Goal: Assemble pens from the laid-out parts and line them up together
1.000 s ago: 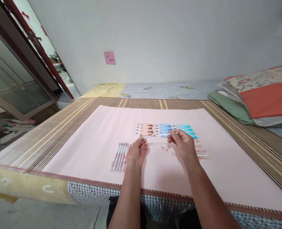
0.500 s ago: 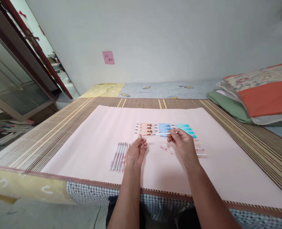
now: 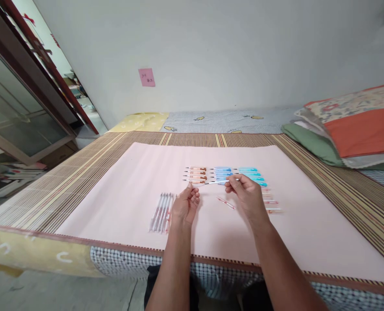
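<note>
My right hand (image 3: 248,196) pinches a thin white pen refill (image 3: 215,182) and holds it level above a pink sheet (image 3: 140,181). My left hand (image 3: 186,204) is curled, thumb and fingers pinched at the refill's left tip. Behind the hands lie a row of brown pens (image 3: 196,174) and rows of blue pens (image 3: 222,172) and turquoise pens (image 3: 252,174). A bundle of clear pen barrels (image 3: 162,206) lies left of my left hand. One loose pink-tinted pen (image 3: 226,203) lies between the hands, with more pens (image 3: 271,203) to the right of my right hand.
The pink sheet covers a striped woven mat (image 3: 65,177) on a bed. Folded bedding and pillows (image 3: 350,125) are stacked at the right. A glass door (image 3: 20,112) and stacked books (image 3: 13,175) are at the left. A pink note (image 3: 146,77) sticks to the wall.
Both hands shifted slightly left and away from me with the refill; my left fingertips closed in on its left tip.
</note>
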`<act>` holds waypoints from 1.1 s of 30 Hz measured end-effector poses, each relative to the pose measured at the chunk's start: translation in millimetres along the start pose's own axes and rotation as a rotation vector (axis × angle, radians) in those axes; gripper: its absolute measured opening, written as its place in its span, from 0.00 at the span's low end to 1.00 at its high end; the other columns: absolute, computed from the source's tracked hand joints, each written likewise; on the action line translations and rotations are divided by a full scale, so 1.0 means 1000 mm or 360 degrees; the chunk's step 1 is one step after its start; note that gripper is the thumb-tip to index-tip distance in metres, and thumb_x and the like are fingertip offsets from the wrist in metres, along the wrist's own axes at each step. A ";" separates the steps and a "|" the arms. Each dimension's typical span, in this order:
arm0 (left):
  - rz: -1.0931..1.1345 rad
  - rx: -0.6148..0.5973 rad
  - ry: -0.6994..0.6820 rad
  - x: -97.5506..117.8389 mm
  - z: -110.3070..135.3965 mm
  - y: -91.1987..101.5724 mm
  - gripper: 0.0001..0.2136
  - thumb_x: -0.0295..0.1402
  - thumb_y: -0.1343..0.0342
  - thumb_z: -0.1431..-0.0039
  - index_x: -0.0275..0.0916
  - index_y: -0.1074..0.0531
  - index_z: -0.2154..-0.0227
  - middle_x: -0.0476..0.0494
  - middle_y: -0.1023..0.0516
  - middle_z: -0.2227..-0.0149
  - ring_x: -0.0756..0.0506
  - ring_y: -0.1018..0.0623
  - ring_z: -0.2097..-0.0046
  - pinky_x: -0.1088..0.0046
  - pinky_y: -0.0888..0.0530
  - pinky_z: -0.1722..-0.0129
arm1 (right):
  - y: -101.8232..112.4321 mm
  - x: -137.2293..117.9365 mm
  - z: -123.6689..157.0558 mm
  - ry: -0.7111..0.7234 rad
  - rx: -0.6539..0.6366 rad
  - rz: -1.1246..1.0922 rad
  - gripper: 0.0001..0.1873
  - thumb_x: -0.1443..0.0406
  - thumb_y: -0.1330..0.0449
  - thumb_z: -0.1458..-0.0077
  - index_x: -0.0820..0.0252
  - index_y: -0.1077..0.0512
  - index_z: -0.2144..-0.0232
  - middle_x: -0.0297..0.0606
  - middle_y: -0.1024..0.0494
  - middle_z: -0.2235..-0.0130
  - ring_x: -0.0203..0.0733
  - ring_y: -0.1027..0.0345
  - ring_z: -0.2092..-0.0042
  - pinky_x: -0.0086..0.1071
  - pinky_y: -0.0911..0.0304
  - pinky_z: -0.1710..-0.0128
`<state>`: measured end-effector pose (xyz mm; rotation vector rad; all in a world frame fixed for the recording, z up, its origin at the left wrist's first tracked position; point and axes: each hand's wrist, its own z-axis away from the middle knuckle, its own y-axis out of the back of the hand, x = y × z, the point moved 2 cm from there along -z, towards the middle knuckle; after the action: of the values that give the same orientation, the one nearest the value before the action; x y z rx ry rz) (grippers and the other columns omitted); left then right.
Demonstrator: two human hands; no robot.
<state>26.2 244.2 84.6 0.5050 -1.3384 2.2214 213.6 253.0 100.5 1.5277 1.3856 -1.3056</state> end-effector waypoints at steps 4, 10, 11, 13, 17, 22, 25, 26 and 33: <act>-0.0021 -0.0021 -0.0023 0.001 -0.001 0.001 0.08 0.26 0.34 0.40 0.32 0.26 0.73 0.45 0.24 0.76 0.54 0.26 0.78 0.84 0.29 0.79 | -0.001 -0.003 0.001 0.0042 0.0020 0.0069 0.18 0.49 0.31 0.49 0.56 0.21 0.70 0.36 0.20 0.73 0.38 0.29 0.74 0.35 0.29 0.69; -0.0168 -0.0042 -0.0165 -0.001 -0.002 0.003 0.10 0.30 0.29 0.47 0.31 0.25 0.73 0.44 0.22 0.75 0.54 0.25 0.76 0.83 0.28 0.77 | -0.001 -0.001 0.001 0.0022 0.0013 0.0072 0.17 0.50 0.31 0.49 0.57 0.20 0.70 0.36 0.20 0.74 0.38 0.29 0.74 0.33 0.30 0.70; -0.0194 -0.0051 -0.0198 -0.001 -0.002 0.003 0.10 0.30 0.28 0.47 0.31 0.25 0.73 0.44 0.21 0.75 0.54 0.25 0.76 0.83 0.28 0.77 | -0.001 -0.001 0.001 0.0017 0.0015 0.0064 0.17 0.50 0.31 0.49 0.57 0.20 0.70 0.36 0.20 0.74 0.38 0.29 0.74 0.33 0.30 0.70; -0.0215 -0.0072 -0.0233 -0.001 -0.001 0.002 0.09 0.29 0.29 0.47 0.31 0.24 0.73 0.44 0.21 0.74 0.54 0.24 0.75 0.83 0.27 0.75 | -0.002 0.001 0.001 0.0005 0.0021 0.0041 0.17 0.50 0.31 0.49 0.58 0.20 0.70 0.36 0.20 0.74 0.37 0.29 0.74 0.33 0.30 0.71; -0.0197 -0.0161 -0.0181 -0.004 0.001 -0.001 0.07 0.27 0.29 0.49 0.31 0.22 0.70 0.42 0.19 0.72 0.53 0.23 0.73 0.82 0.26 0.72 | -0.009 0.004 0.005 -0.0074 -0.0056 0.0016 0.17 0.50 0.33 0.46 0.58 0.20 0.68 0.38 0.19 0.71 0.38 0.29 0.73 0.32 0.31 0.72; -0.0156 -0.0267 -0.0179 -0.007 0.002 -0.004 0.09 0.23 0.30 0.51 0.32 0.20 0.66 0.44 0.20 0.71 0.52 0.21 0.70 0.81 0.26 0.69 | -0.022 0.013 0.011 -0.0125 -0.0220 0.0002 0.19 0.48 0.36 0.43 0.57 0.19 0.64 0.37 0.20 0.70 0.37 0.30 0.72 0.29 0.34 0.75; -0.0085 -0.0257 -0.0226 -0.006 0.002 -0.004 0.09 0.20 0.30 0.53 0.33 0.20 0.68 0.47 0.21 0.72 0.53 0.22 0.71 0.81 0.25 0.67 | -0.024 0.017 0.012 -0.0091 -0.0270 0.0016 0.19 0.49 0.38 0.40 0.57 0.19 0.62 0.36 0.22 0.71 0.36 0.31 0.73 0.28 0.37 0.76; -0.0072 -0.0252 -0.0230 -0.005 0.003 -0.004 0.09 0.20 0.30 0.53 0.33 0.20 0.68 0.47 0.21 0.73 0.53 0.22 0.71 0.81 0.25 0.67 | -0.024 0.018 0.012 -0.0094 -0.0279 0.0014 0.19 0.49 0.39 0.40 0.57 0.19 0.62 0.35 0.23 0.71 0.36 0.31 0.73 0.28 0.37 0.76; -0.0084 -0.0242 -0.0189 -0.009 0.006 -0.007 0.07 0.19 0.31 0.50 0.31 0.20 0.68 0.44 0.20 0.72 0.53 0.21 0.71 0.81 0.24 0.68 | -0.024 0.017 0.013 -0.0103 -0.0314 -0.0007 0.20 0.48 0.40 0.38 0.57 0.19 0.59 0.35 0.23 0.70 0.36 0.31 0.71 0.29 0.36 0.73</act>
<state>37.5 239.4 87.8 0.6165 -1.5225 2.0555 186.0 250.2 83.9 1.3401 1.4318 -1.1726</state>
